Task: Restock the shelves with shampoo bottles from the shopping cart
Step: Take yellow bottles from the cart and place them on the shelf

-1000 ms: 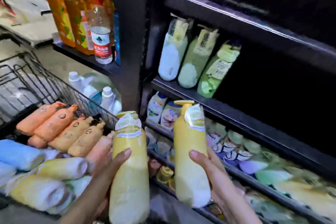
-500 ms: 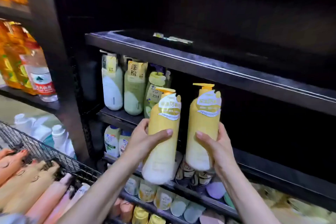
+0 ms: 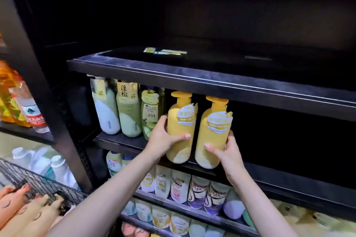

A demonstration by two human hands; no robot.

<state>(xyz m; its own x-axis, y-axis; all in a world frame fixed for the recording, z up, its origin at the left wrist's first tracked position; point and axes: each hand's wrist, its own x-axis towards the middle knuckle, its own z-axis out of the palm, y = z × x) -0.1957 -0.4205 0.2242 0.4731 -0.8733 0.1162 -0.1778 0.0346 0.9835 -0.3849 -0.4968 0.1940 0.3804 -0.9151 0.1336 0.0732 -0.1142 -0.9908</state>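
Gripping yellow bottles: left hand holds one, right hand another, both upright at shelf edge beside green bottles. Cart holds orange bottles.

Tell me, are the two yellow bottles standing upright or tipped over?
Upright, roughly. Both yellow bottles, left and right, have pumps on top and bases at the shelf edge, each held by a hand.

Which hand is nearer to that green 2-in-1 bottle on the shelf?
The left. The left hand, holding one yellow bottle, sits right against the green 2-in-1 bottle. The right hand holds the other yellow bottle, farther right.
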